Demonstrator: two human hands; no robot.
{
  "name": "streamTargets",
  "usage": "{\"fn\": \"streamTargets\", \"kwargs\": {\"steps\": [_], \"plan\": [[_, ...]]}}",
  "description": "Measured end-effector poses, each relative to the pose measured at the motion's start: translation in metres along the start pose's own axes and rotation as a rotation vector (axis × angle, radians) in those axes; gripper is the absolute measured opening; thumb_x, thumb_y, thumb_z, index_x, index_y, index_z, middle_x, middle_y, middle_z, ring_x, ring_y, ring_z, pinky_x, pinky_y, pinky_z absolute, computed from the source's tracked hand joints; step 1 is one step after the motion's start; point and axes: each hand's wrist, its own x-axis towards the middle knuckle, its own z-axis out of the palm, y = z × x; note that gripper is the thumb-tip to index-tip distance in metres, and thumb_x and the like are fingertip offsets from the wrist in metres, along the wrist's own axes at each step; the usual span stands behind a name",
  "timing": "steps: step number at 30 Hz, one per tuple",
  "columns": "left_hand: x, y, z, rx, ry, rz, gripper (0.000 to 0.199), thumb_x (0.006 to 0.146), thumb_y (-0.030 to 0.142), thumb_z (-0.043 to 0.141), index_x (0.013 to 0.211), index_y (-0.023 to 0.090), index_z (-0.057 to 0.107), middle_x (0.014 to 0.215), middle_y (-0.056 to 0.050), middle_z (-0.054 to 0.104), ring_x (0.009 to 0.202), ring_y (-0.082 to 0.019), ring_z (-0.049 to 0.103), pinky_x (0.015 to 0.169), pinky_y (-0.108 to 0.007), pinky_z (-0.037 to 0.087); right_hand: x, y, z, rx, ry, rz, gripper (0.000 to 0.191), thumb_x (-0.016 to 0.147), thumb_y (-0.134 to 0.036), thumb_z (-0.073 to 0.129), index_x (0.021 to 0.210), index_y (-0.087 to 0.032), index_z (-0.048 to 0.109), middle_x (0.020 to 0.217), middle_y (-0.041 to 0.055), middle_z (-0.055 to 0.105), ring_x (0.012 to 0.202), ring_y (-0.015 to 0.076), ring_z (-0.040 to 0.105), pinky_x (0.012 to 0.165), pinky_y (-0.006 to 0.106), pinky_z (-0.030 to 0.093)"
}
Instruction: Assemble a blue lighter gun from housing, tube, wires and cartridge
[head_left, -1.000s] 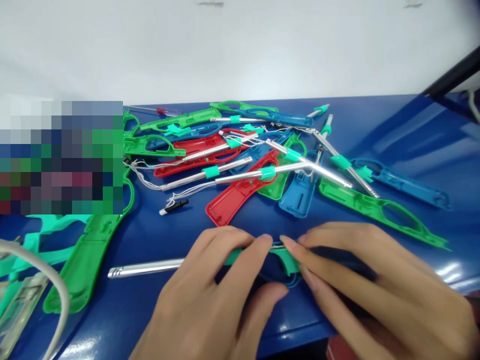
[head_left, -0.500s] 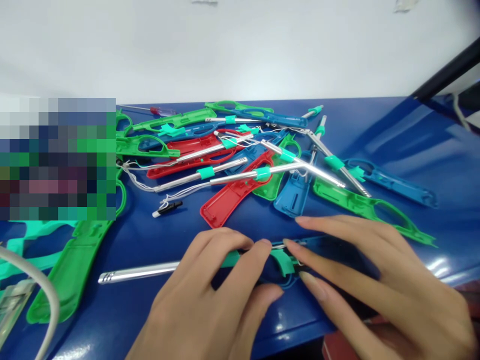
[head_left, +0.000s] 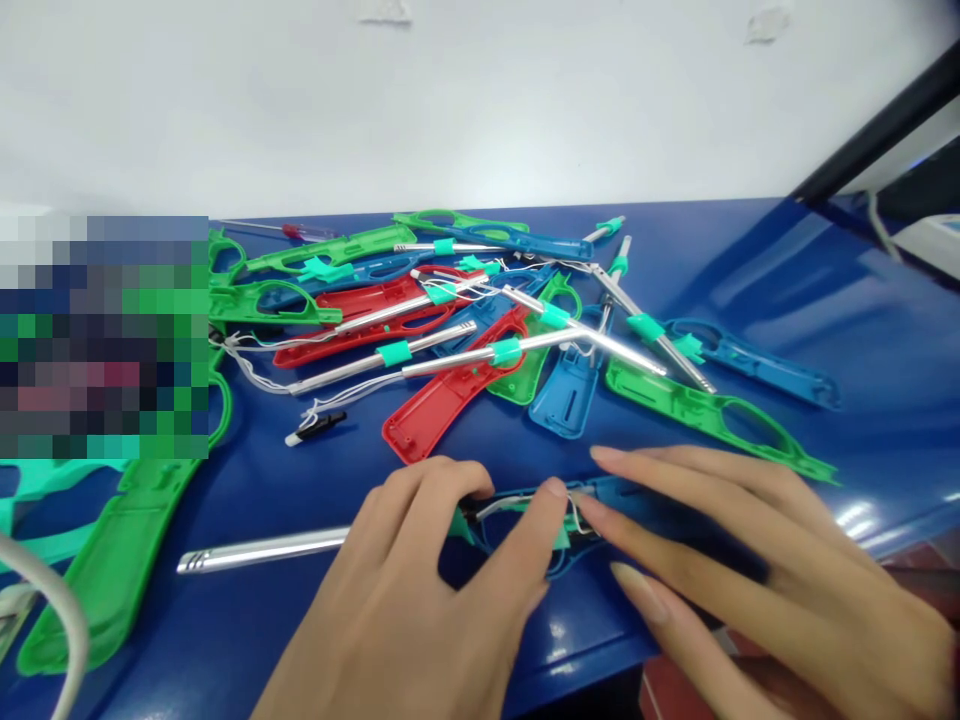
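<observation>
A blue plastic shell (head_left: 619,488) lies near the table's front edge, with a silver tube (head_left: 262,549) extending out to the left. My left hand (head_left: 427,585) is closed around the shell's middle, its index fingertip pressing on the inside by the white wires (head_left: 576,512) and a teal piece. The thumb is mostly hidden behind that finger. At the shell's right part, my right hand (head_left: 757,560) has its fingers spread, the index fingertip touching beside the wires and the thumb apart from it.
Beyond my hands lies a pile of red shells (head_left: 427,410), green shells (head_left: 697,410), blue shells and silver tubes with teal bands. A small black part (head_left: 319,428) lies before it. A large green shell (head_left: 97,590) and a white cable (head_left: 64,600) are at the left.
My left index finger has moved slightly right over the shell, and its thumb has drawn back from view. White wires now show more inside the shell. The view has shifted slightly.
</observation>
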Motion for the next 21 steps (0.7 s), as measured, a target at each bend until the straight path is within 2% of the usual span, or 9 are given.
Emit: {"fn": "streamTargets", "kwargs": {"steps": [5, 11, 17, 20, 21], "plan": [[0.0031, 0.0022, 0.0015, 0.053, -0.010, 0.041, 0.054, 0.103, 0.009, 0.054, 0.153, 0.026, 0.067, 0.119, -0.015, 0.069, 0.106, -0.031, 0.074, 0.080, -0.044, 0.067, -0.0031, -0.0006, 0.0006, -0.008, -0.022, 0.026, 0.033, 0.110, -0.017, 0.067, 0.141, -0.026, 0.077, 0.148, 0.0014, 0.072, 0.135, 0.0212, 0.064, 0.118, 0.036, 0.052], [0.0071, 0.0051, 0.0030, 0.064, 0.026, 0.048, 0.047, 0.108, 0.014, 0.050, 0.150, 0.026, 0.067, 0.119, -0.015, 0.066, 0.108, -0.031, 0.071, 0.080, -0.045, 0.065, -0.0044, -0.0003, 0.0015, 0.032, -0.018, 0.067, 0.035, 0.112, -0.020, 0.067, 0.144, -0.030, 0.075, 0.151, -0.0007, 0.069, 0.141, 0.0190, 0.061, 0.122, 0.034, 0.049], [0.0029, 0.0047, -0.0002, 0.029, -0.044, 0.022, 0.046, 0.113, 0.017, 0.047, 0.154, 0.029, 0.064, 0.120, -0.013, 0.065, 0.110, -0.029, 0.071, 0.082, -0.044, 0.064, 0.0007, -0.0005, 0.0038, 0.119, 0.060, 0.076, 0.031, 0.106, -0.008, 0.071, 0.134, -0.022, 0.075, 0.136, 0.0012, 0.077, 0.130, 0.0151, 0.068, 0.116, 0.030, 0.053], [0.0023, 0.0046, 0.0019, 0.022, -0.022, 0.023, 0.044, 0.114, 0.018, 0.046, 0.153, 0.029, 0.065, 0.120, -0.013, 0.065, 0.110, -0.029, 0.071, 0.083, -0.045, 0.064, 0.0041, 0.0008, 0.0030, 0.151, 0.091, 0.049, 0.028, 0.102, -0.002, 0.073, 0.123, -0.019, 0.077, 0.129, 0.0023, 0.079, 0.123, 0.0131, 0.070, 0.109, 0.027, 0.056], [0.0025, 0.0047, 0.0024, 0.027, 0.080, 0.020, 0.042, 0.114, 0.019, 0.045, 0.148, 0.028, 0.068, 0.114, -0.012, 0.064, 0.104, -0.029, 0.071, 0.079, -0.044, 0.063, 0.0048, 0.0011, 0.0027, 0.154, 0.092, 0.047, 0.027, 0.101, -0.001, 0.073, 0.121, -0.018, 0.078, 0.128, 0.0023, 0.079, 0.121, 0.0127, 0.070, 0.108, 0.027, 0.056]]}}
